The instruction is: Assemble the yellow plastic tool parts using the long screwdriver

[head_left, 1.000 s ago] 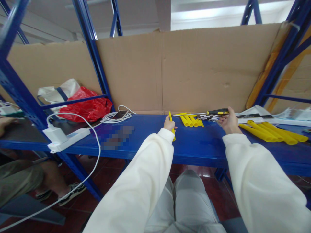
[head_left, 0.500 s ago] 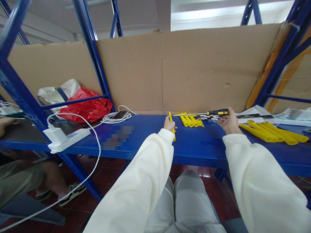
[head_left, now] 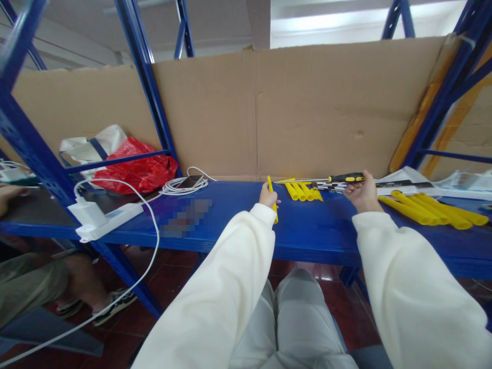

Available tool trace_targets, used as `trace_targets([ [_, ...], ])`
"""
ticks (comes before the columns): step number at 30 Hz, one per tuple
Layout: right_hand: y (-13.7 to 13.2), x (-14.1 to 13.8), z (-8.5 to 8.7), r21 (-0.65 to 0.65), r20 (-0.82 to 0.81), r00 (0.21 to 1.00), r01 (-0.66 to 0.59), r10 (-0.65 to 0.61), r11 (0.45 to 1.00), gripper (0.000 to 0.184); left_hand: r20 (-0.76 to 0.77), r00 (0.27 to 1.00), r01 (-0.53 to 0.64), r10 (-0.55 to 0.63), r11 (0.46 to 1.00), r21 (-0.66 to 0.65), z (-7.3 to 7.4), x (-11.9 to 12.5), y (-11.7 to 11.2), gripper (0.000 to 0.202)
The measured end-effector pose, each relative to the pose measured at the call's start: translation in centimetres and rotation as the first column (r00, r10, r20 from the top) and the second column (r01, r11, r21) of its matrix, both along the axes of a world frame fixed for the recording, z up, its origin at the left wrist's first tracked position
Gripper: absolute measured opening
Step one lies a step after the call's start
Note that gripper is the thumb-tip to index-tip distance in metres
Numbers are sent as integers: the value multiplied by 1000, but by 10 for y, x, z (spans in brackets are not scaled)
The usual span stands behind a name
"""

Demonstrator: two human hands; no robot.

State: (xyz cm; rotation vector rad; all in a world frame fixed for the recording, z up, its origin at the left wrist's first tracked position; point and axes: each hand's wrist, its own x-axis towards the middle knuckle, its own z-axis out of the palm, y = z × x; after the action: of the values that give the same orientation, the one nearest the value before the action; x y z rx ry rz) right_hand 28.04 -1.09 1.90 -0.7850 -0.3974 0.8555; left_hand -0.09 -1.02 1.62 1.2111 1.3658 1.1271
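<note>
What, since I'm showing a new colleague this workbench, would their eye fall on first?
Bright yellow against the blue shelf: the left hand grips one yellow tube, a short bunch lies between the hands, and a longer pile lies at the right. The right hand sits beside a screwdriver at the shelf's back edge. A red bag lies at the left, in front of the big cardboard sheet.

A brown cardboard sheet (head_left: 307, 113) is propped behind the blue shelf (head_left: 307, 233). A red plastic bag (head_left: 134, 166) is laid beside a white bag (head_left: 96, 143) at the left. A charger (head_left: 86, 212) is plugged into a white power strip (head_left: 123, 215). A white cable (head_left: 177, 187) is coiled around a phone (head_left: 189, 181). Another person's shoe (head_left: 115, 305) is seen below.
</note>
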Motion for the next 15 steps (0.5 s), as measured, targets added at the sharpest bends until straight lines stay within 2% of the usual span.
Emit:
trace_targets([
  [3,-4,-5,7,-48,-135,990,22,-28,999,33,1,1000,-7,7,1000,-2,0,0,-1,81],
  [5,-6,-7,9,-39,-158,987,28,-34,999,31,3,1000,-7,7,1000,1,0,0,0,81],
  [11,-10,-10,10,-30,-156,988,15,-20,999,27,9,1000,-22,22,1000,21,-2,0,2,82],
  [15,-1,-1,4,-3,-89,996,23,-23,1000,30,21,999,-42,42,999,27,-2,0,4,82],
])
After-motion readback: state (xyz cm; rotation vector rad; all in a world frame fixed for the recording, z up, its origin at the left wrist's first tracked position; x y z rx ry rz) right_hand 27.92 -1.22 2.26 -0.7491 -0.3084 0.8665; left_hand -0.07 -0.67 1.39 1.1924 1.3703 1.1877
